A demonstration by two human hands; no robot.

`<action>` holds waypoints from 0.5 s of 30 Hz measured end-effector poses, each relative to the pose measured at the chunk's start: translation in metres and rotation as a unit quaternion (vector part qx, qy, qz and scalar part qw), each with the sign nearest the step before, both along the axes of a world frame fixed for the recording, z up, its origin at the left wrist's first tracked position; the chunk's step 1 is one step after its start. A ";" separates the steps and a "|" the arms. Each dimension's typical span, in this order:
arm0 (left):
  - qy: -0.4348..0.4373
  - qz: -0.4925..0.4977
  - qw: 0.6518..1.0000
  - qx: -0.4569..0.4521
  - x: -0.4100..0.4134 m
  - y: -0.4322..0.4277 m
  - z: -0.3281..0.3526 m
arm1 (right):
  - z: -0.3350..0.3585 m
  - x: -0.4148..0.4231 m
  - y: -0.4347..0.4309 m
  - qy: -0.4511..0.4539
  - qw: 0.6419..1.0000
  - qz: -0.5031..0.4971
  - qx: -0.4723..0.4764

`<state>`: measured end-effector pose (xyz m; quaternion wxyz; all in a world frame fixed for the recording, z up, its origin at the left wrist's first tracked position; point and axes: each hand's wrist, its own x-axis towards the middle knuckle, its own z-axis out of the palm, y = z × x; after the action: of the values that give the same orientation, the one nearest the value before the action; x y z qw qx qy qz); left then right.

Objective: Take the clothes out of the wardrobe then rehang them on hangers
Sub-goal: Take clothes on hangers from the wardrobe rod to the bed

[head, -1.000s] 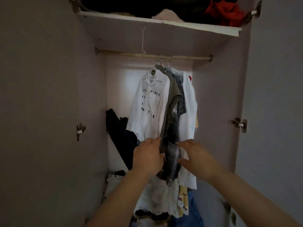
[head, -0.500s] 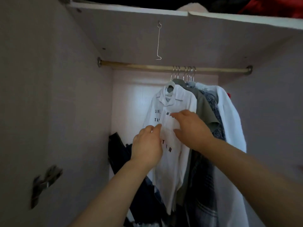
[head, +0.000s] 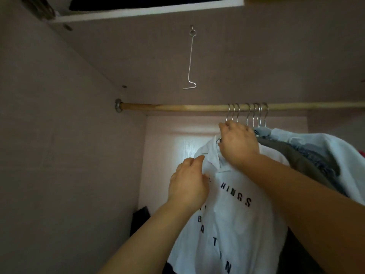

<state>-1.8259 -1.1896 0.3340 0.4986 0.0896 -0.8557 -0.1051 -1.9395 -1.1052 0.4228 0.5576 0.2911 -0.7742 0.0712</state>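
A white shirt with black letters (head: 235, 218) hangs foremost on a wooden rail (head: 177, 107) inside the wardrobe. My right hand (head: 238, 144) is at its collar, fingers curled round the neck of its hanger just under the metal hooks (head: 246, 115). My left hand (head: 188, 182) pinches the shirt's left collar and front. Behind it hang an olive garment (head: 296, 159), a blue patterned one (head: 316, 155) and a white one (head: 335, 151). The hanger itself is mostly hidden by my right hand.
A bent wire hook (head: 190, 60) dangles from the underside of the upper shelf (head: 138, 12). The wardrobe's left wall (head: 59, 135) is close. A dark garment (head: 139, 220) lies low at the back left. The rail's left half is bare.
Both hands have moved up the white shirt from its chest to the collar. My right hand now reaches the hanger neck under the rail. The view has tilted upward and closer.
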 end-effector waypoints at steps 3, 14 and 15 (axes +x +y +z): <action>-0.004 0.002 1.000 -0.008 -0.022 -0.007 0.001 | 0.005 -0.027 0.003 0.039 0.998 -0.049 -0.009; -0.002 0.016 0.999 -0.034 -0.051 -0.010 0.009 | 0.030 -0.063 0.025 0.070 0.997 -0.010 -0.001; 0.002 0.018 0.999 -0.037 -0.051 -0.009 0.013 | 0.036 -0.060 0.025 0.078 0.997 0.001 -0.010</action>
<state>-1.8765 -1.1991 0.3470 0.5050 0.0863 -0.8563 -0.0648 -1.9997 -1.0800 0.4587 0.6192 0.2910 -0.7271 0.0572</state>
